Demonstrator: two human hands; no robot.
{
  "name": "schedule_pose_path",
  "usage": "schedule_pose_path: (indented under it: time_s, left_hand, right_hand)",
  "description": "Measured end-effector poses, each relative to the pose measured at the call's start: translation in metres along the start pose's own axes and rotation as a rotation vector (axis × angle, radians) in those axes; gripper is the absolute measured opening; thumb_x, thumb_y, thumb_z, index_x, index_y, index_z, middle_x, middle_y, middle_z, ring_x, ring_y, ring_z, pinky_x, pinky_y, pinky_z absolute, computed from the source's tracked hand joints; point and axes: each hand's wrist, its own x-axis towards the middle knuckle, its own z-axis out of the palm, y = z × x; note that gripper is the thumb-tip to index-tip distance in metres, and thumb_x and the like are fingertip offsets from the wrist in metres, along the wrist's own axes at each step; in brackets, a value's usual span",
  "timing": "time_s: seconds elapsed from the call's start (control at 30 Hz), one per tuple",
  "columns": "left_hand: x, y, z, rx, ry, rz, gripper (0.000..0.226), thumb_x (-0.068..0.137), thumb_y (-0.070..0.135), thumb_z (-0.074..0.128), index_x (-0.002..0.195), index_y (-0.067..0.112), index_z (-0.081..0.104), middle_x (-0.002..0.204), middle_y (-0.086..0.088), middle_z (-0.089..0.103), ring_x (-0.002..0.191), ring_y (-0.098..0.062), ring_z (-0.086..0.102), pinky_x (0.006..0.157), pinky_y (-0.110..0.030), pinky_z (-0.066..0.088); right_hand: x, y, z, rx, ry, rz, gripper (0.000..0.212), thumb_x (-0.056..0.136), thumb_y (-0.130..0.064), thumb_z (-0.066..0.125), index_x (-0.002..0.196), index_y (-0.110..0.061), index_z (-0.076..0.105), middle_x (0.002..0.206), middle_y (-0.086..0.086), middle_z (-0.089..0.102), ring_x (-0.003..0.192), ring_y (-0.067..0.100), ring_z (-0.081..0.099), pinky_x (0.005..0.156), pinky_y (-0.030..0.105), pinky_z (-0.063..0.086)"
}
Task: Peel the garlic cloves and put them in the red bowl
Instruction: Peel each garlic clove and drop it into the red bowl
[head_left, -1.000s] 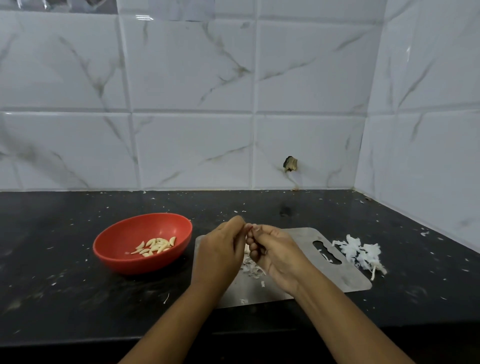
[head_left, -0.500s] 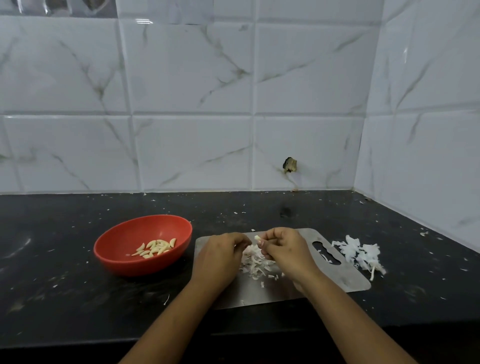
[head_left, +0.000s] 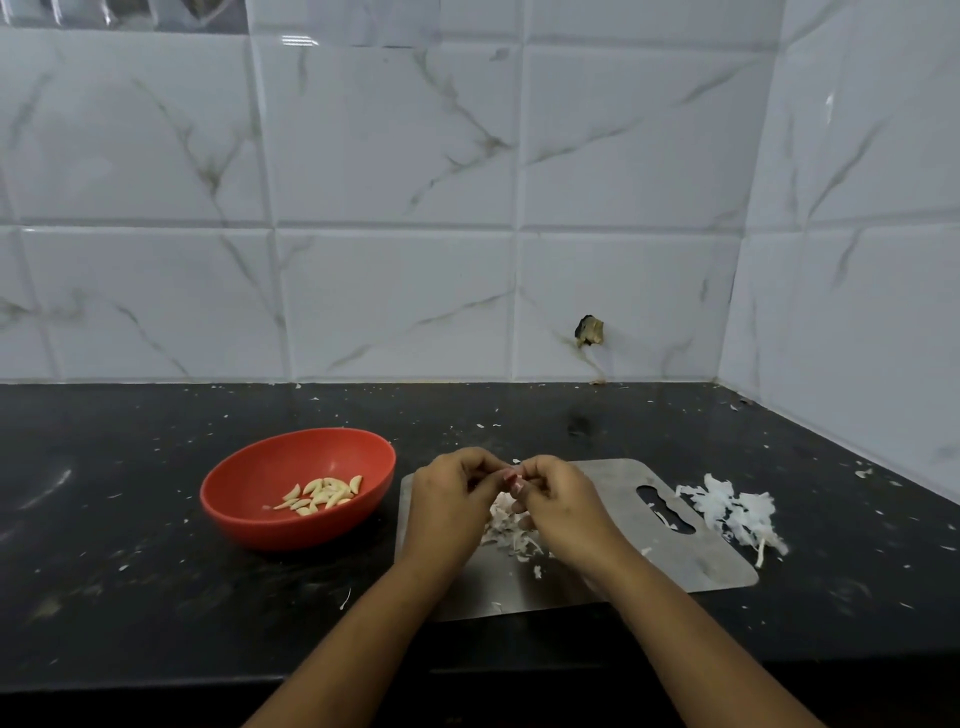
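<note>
Several peeled cloves (head_left: 322, 496) lie in the bottom of the red bowl (head_left: 291, 526), which stands on the black counter (head_left: 130, 597) just left of the steel cutting board (head_left: 613, 493). Over the board's left half the left hand (head_left: 449, 512) and right hand (head_left: 563, 512) meet fingertip to fingertip. Both have their fingers curled, pinching a garlic clove (head_left: 515, 462) between them; only a pale tip of it shows. Under the hands a heap of skins (head_left: 506, 527) lies on the board. Just beside the board's handle end, a second pile of white skins (head_left: 732, 512) lies on the counter. The tiled wall (head_left: 389, 156) behind has a small broken hole (head_left: 588, 331).
</note>
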Motion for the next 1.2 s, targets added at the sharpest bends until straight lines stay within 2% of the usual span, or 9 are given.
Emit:
schedule_pose_path:
  time_s: [0.3,0.47,0.57,0.67,0.73,0.8,0.93,1.03,1.2]
  left_hand:
    - [-0.004,0.01,0.004,0.128,0.064,-0.02,0.01,0.091,0.021,0.064,0.088,0.022,0.074,0.08,0.012,0.07,0.077,0.0,0.063,0.071,-0.023,0.053]
    - [-0.006,0.012,0.005,0.311,0.028,-0.005,0.02,0.097,0.025,0.053,0.106,0.025,0.071,0.095,0.009,0.071,0.078,0.001,0.057,0.059,-0.004,0.038]
    - [-0.004,0.011,0.007,0.333,0.001,-0.022,0.022,0.097,0.021,0.051,0.107,0.023,0.071,0.097,0.007,0.072,0.079,0.0,0.057,0.06,-0.004,0.038]
    - [-0.001,0.008,0.009,0.271,-0.046,-0.059,0.023,0.095,0.015,0.052,0.106,0.019,0.072,0.098,0.004,0.072,0.087,-0.006,0.064,0.072,-0.015,0.047]
    - [-0.001,0.009,0.007,0.247,-0.07,-0.061,0.023,0.095,0.014,0.052,0.106,0.018,0.072,0.099,0.004,0.072,0.089,-0.005,0.064,0.073,-0.01,0.046]
    - [-0.001,0.009,0.005,0.229,-0.086,-0.067,0.023,0.095,0.013,0.052,0.105,0.018,0.073,0.097,0.005,0.073,0.084,-0.003,0.062,0.065,-0.002,0.04]
    - [0.002,0.007,0.006,0.025,-0.12,-0.192,0.024,0.095,0.009,0.052,0.094,0.017,0.074,0.078,0.003,0.072,0.061,-0.004,0.063,0.055,-0.014,0.044]
    - [0.005,0.006,0.008,-0.135,-0.136,-0.301,0.025,0.096,0.006,0.051,0.088,0.014,0.073,0.069,0.0,0.069,0.045,-0.002,0.057,0.043,-0.012,0.038]
    - [0.003,0.012,0.004,-0.218,-0.076,-0.327,0.016,0.092,0.008,0.059,0.089,0.012,0.075,0.066,0.005,0.069,0.044,0.001,0.054,0.043,-0.011,0.038]
  right_hand:
    - [0.003,-0.004,0.004,0.083,0.018,0.078,0.012,0.099,-0.011,0.05,0.101,-0.011,0.062,0.089,0.004,0.065,0.077,0.011,0.063,0.061,0.018,0.05]
    - [0.001,-0.002,0.007,-0.05,0.092,0.041,0.009,0.097,-0.012,0.055,0.099,-0.01,0.063,0.091,0.006,0.066,0.084,0.017,0.065,0.077,0.036,0.058]
    - [0.001,-0.002,0.009,-0.08,0.129,0.029,0.007,0.096,-0.011,0.057,0.096,-0.011,0.064,0.091,0.006,0.066,0.083,0.014,0.063,0.074,0.028,0.056]
    - [0.002,-0.003,0.009,-0.141,0.148,0.011,0.008,0.096,-0.01,0.057,0.097,-0.01,0.064,0.092,0.006,0.066,0.083,0.013,0.062,0.067,0.02,0.05]
    - [0.002,-0.003,0.009,-0.17,0.15,0.003,0.009,0.095,-0.009,0.057,0.096,-0.009,0.065,0.09,0.005,0.066,0.081,0.013,0.062,0.066,0.02,0.051]
    - [0.002,-0.003,0.009,-0.172,0.153,0.0,0.009,0.094,-0.008,0.057,0.094,-0.009,0.066,0.088,0.005,0.066,0.08,0.013,0.063,0.068,0.024,0.054]
    - [0.002,-0.004,0.01,-0.154,0.159,0.011,0.009,0.093,-0.007,0.058,0.093,-0.009,0.066,0.089,0.006,0.067,0.081,0.014,0.065,0.072,0.029,0.057]
    - [0.001,-0.007,0.009,-0.127,0.156,0.006,0.012,0.094,-0.005,0.057,0.088,-0.012,0.065,0.088,0.007,0.067,0.081,0.017,0.067,0.075,0.036,0.059]
    - [0.0,-0.006,0.011,-0.084,0.18,-0.023,0.017,0.092,-0.003,0.058,0.082,-0.015,0.061,0.082,0.008,0.066,0.077,0.02,0.067,0.071,0.042,0.06]
